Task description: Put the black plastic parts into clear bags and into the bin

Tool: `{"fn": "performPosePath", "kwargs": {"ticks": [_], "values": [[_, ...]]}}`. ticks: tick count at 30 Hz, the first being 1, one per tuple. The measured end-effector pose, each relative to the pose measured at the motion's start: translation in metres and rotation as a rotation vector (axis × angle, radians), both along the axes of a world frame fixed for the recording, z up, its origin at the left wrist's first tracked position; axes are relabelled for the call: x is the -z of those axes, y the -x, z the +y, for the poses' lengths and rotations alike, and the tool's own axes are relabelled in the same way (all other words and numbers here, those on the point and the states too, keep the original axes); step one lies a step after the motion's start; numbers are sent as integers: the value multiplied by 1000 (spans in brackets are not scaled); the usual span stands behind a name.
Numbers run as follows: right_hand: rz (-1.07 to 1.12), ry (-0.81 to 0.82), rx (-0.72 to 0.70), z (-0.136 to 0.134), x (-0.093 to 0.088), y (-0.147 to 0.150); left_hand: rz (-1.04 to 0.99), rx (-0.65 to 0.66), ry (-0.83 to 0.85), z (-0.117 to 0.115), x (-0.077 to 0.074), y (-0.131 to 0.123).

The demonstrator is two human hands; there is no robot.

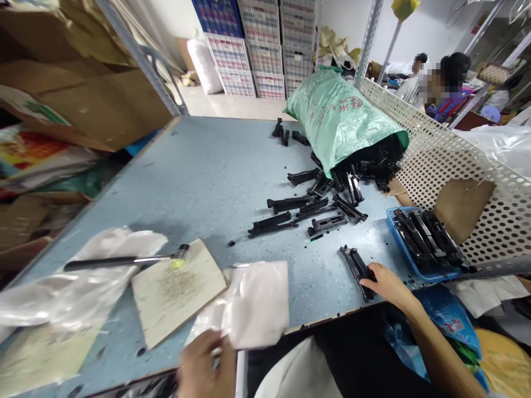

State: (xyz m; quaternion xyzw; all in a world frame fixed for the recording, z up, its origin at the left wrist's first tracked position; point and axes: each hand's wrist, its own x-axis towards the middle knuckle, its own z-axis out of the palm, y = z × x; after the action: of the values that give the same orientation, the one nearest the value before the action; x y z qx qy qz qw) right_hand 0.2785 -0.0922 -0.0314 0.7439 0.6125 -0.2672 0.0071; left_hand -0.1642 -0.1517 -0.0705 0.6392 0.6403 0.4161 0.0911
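My right hand [388,284] rests at the table's near edge, fingers closed on the lower end of a long black plastic part [355,266] lying flat on the blue tabletop [199,171]. My left hand [207,366] is low at the front edge and pinches a clear plastic bag [249,304], which is blurred by motion. Several more black parts [309,210] lie scattered in the middle, spilling from a green sack [340,116].
A blue tray [396,235] of black parts stands at the right beside a perforated white panel [456,166]. A small hammer [124,260] lies across a wooden board [178,290] and crumpled plastic bags [70,287]. Cardboard boxes at left, crates behind, people seated far right.
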Motion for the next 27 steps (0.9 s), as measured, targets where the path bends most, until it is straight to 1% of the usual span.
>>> {"fn": "performPosePath", "kwargs": {"ticks": [1, 3, 4, 6, 8, 10, 12, 14, 16, 19, 22, 25, 27], "values": [[-7, 17, -5, 0, -1, -1, 35, 26, -21, 15, 1, -24], [-19, 34, -16, -2, -4, -3, 131, 151, -44, 41, 7, -68], [-19, 28, -20, -3, -5, -5, 197, 200, -37, 51, 11, -84], [8, -5, -10, -5, -6, -7, 276, 246, 20, 65, 19, -100], [112, -35, 21, -6, -6, -7, 237, 235, 123, 73, 24, -100], [325, -56, 82, -5, -3, -1, 90, 200, 235, 77, 25, -91], [585, -60, 174, -2, 0, 12, -95, 161, 324, 81, 21, -81], [828, -43, 270, 5, 4, 31, -258, 120, 411, 84, 17, -73], [1038, -6, 336, 14, 6, 56, -380, 89, 489, 87, 15, -69], [1307, 95, 348, 30, 5, 98, -533, 29, 543, 89, 16, -68], [1476, 207, 311, 44, 3, 138, -694, -16, 567, 91, 16, -70], [1569, 279, 298, 54, 4, 166, -903, 50, 564, 92, 12, -69], [1595, 304, 301, 57, 7, 176, -952, 67, 540, 92, 9, -68]]}}
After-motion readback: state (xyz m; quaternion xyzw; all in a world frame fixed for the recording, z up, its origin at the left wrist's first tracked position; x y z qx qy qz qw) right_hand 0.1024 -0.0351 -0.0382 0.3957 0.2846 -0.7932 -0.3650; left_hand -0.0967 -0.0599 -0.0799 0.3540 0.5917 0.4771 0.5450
